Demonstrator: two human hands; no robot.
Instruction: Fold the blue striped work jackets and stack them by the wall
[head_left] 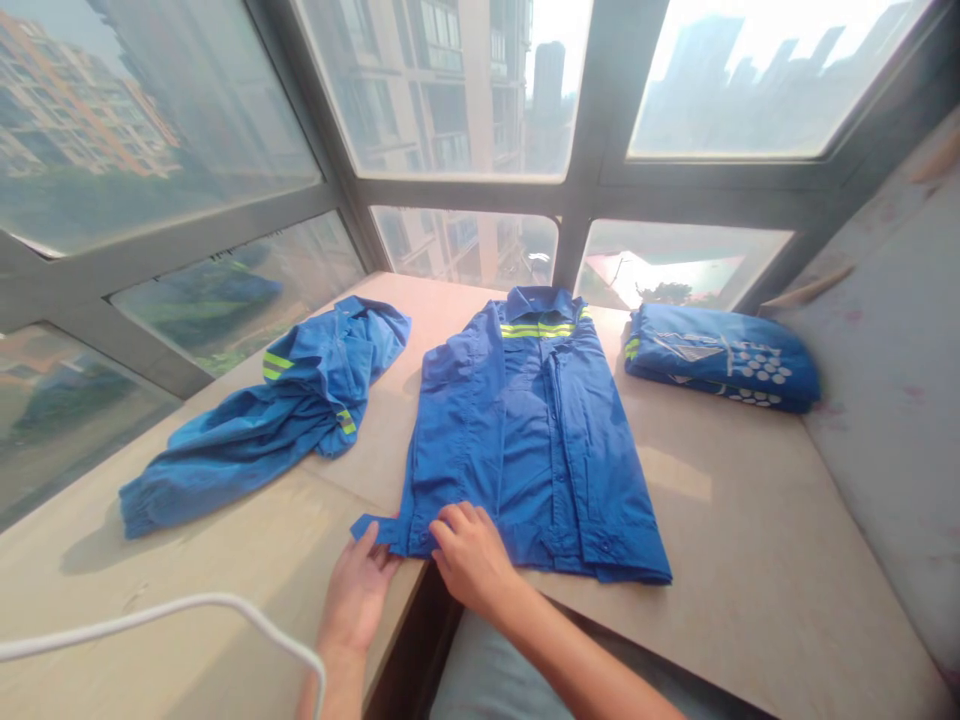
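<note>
A blue work jacket (pixel 525 420) lies front up on the board in front of me, its collar pointing away. Yellow-green stripes cross its chest, and its sleeves are laid down over the front. At its lower left corner, my left hand (pixel 360 585) is closed on the strap-like end of fabric that sticks out past the side, thumb on top. My right hand (pixel 472 555) has its fingers bent over the bottom edge close by, pinching the cloth; its fingertips are partly hidden.
A crumpled blue garment (pixel 300 400) with yellow-green bands lies at the left. At the back right sits a folded blue bundle (pixel 720 355) with white print. A white cable (pixel 187 602) curves across the lower left. Windows and a wall enclose the wooden surface (pixel 750 540).
</note>
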